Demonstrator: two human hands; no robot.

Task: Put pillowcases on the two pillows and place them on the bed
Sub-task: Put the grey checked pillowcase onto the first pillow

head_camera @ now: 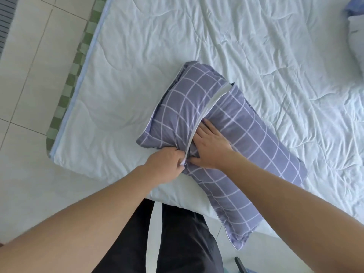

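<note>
free: bed open across far middle and left, up to its edge | blocked: pillow lies diagonally over near corner, overhanging the near edge | both hands on its middle opening | far right: second pillow at frame edge | left of bed: bare tiled floor

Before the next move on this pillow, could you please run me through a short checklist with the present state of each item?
1. Left hand has a grip on the pillowcase's white edge: ok.
2. Right hand lies flat on the checked pillowcase, holding it down: ok.
3. Pillow fully covered by the case: cannot tell.
4. Opening closed along the white edge: not ok, still gaping.
5. Pillow supported by the bed: not ok, one end overhangs.
6. Second pillow cased: cannot tell.
</note>
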